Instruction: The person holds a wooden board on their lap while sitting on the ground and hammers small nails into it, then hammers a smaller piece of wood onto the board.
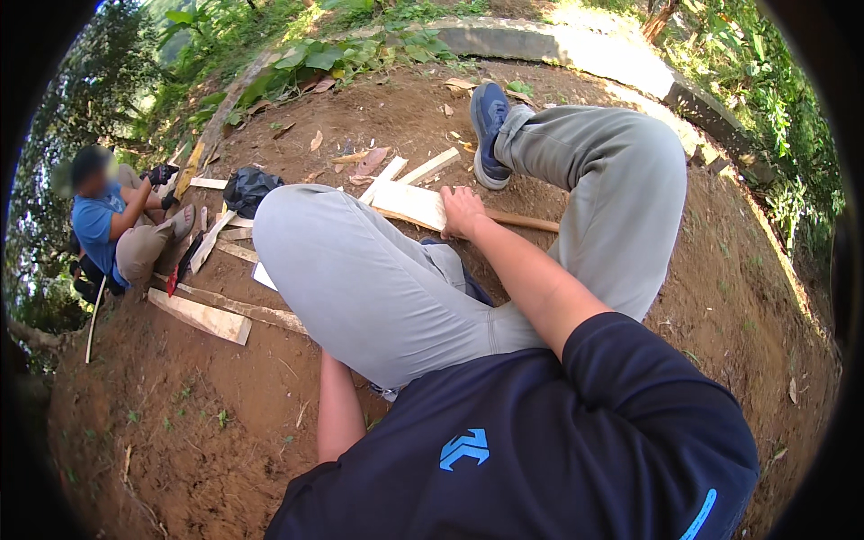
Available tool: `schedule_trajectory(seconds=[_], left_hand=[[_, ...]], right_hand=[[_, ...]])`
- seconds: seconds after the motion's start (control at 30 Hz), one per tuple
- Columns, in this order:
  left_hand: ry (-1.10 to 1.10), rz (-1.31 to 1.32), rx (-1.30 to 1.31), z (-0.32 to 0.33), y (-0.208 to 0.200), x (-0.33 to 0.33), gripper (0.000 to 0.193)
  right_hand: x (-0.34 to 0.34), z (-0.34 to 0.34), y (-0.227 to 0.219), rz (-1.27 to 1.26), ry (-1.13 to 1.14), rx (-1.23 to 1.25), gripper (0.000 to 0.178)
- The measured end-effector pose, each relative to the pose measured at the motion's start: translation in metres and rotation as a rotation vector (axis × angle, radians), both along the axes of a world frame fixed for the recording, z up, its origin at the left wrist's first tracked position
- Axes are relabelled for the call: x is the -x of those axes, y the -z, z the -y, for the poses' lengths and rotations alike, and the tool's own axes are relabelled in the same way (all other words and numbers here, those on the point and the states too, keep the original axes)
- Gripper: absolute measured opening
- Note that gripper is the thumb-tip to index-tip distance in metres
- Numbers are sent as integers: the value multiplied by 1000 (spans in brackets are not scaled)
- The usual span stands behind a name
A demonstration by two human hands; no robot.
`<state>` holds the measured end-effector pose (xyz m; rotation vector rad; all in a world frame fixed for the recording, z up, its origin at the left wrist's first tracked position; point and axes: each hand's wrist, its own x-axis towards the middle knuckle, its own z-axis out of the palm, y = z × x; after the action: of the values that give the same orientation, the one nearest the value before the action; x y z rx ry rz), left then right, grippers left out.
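Note:
My right hand [461, 212] grips the near right end of a pale wooden board [409, 202], its fingers curled over the edge. The board slants between my legs, partly hidden by my left knee. Just right of that hand, a brown wooden stick or tool handle [524, 220] runs toward my right leg; its other end is hidden. Two pale wood strips [430, 167] lie on the soil beyond the board. Of my left arm only the forearm [338, 414] shows, passing under my left thigh. The left hand itself is hidden behind the leg.
Cut wood pieces [200, 315] lie on the dirt at left, near a black plastic bag [250, 191]. A person in a blue shirt [101, 220] sits at far left, wearing dark gloves. Green vines [315, 58] and a concrete curb [504, 40] border the far side.

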<state>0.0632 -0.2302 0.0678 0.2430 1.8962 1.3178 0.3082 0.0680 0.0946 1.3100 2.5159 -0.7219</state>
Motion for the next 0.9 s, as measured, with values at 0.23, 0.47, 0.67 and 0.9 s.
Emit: schedule_trajectory(seconds=[0.23, 0.47, 0.67, 0.9], left_hand=[[-21, -16, -14, -5, -6, 8, 39], [-36, -39, -41, -17, -12, 17, 39], [-47, -29, -59, -15, -5, 19, 38], [-34, 39, -43, -11, 13, 0, 38]], right_hand=[[5, 5, 4, 21, 5, 27, 95], [-6, 5, -2, 33, -28, 94, 99], [-19, -4, -8, 116, -84, 137, 109], [-53, -6, -6, 362, -60, 321, 118]])
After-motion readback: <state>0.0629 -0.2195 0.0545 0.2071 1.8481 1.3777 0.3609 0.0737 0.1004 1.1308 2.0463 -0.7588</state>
